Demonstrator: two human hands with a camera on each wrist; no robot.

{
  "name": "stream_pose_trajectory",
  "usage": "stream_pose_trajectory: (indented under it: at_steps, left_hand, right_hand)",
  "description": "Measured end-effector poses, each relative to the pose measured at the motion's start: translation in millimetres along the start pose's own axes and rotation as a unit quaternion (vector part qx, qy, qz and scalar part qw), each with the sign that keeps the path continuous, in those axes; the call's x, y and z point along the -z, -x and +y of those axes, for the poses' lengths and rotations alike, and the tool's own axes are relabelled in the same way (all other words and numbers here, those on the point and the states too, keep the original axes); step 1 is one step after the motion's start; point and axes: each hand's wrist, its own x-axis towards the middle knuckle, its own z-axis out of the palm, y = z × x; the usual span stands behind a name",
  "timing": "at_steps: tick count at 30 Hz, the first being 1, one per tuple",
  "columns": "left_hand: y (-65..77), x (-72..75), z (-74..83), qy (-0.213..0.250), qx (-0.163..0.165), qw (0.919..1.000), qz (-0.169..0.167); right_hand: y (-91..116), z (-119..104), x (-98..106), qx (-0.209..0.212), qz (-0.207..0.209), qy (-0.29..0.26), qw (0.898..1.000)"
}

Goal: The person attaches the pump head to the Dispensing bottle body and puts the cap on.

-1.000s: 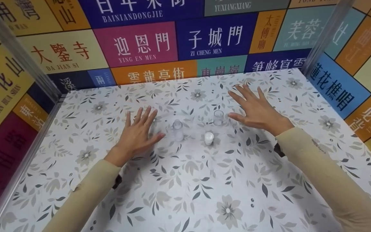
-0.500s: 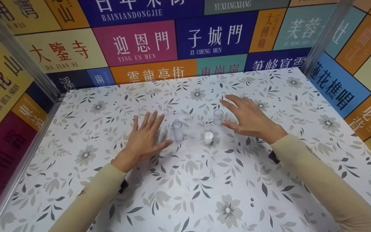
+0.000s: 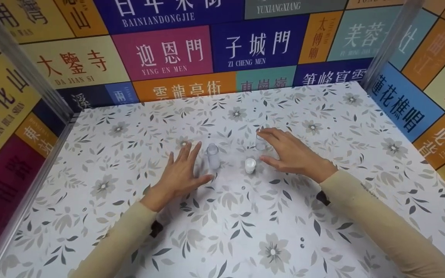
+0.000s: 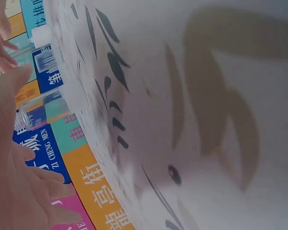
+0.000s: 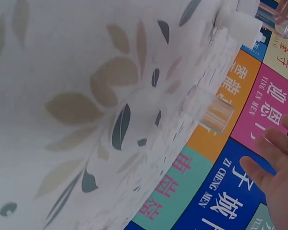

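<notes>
A clear bottle (image 3: 213, 157) with a threaded, uncapped neck stands upright on the floral tabletop. To its right is a small white fitting (image 3: 250, 165) with a narrow tip, seen best in the right wrist view. Behind that stands a clear, cup-like cap (image 3: 260, 143), partly covered by fingers in the head view. My left hand (image 3: 177, 175) hovers just left of the bottle, its fingers spread and thumb apart. My right hand (image 3: 292, 153) is at the right of the cap, thumb and fingers apart; the right wrist view shows a gap between hand and cap (image 5: 213, 112).
A white table (image 3: 222, 231) with a grey leaf and flower print lies under everything. Colourful sign-printed panels (image 3: 164, 54) rise along its back and sides. A clear corner post (image 3: 392, 42) stands at the back right.
My left hand has moved right and nearer to me, up to the bottle. My right hand has come left and down toward the cap. The bottle, cap and white fitting have stayed put.
</notes>
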Motion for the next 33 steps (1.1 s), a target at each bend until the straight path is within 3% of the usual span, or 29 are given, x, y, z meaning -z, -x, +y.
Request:
stream_pose_trajectory:
  at_steps: [6,11,16,20,28,31,33]
  left_hand:
    - [0.1,-7.1,6.4,0.062,0.02,0.9979,-0.002]
    - [-2.6,-11.8,11.8,0.126,0.037,0.9913,0.014]
    - [-5.5,-15.2,17.0,0.202,0.063,0.9773,0.017]
    - [-9.0,-18.4,18.5,0.257,0.068,0.9636,0.025]
    - [-15.2,-18.2,21.0,0.356,0.092,0.9295,0.032]
    - [-17.2,-18.0,22.6,0.371,0.092,0.9234,0.037]
    - [-18.9,-18.5,23.7,0.384,0.092,0.9182,0.038]
  right_hand:
    - [0,-2,-13,0.057,0.042,0.02,0.997]
    - [1,-4,-20,0.073,0.047,0.003,0.996]
    - [1,-6,-26,0.06,0.019,-0.04,0.997]
    - [0,-11,-29,0.005,-0.008,-0.107,0.994]
    - [-2,-21,-40,-0.092,-0.011,-0.221,0.971]
    - [-3,-26,-43,-0.144,-0.002,-0.277,0.95]
    - [-3,-29,-44,-0.179,0.006,-0.325,0.929]
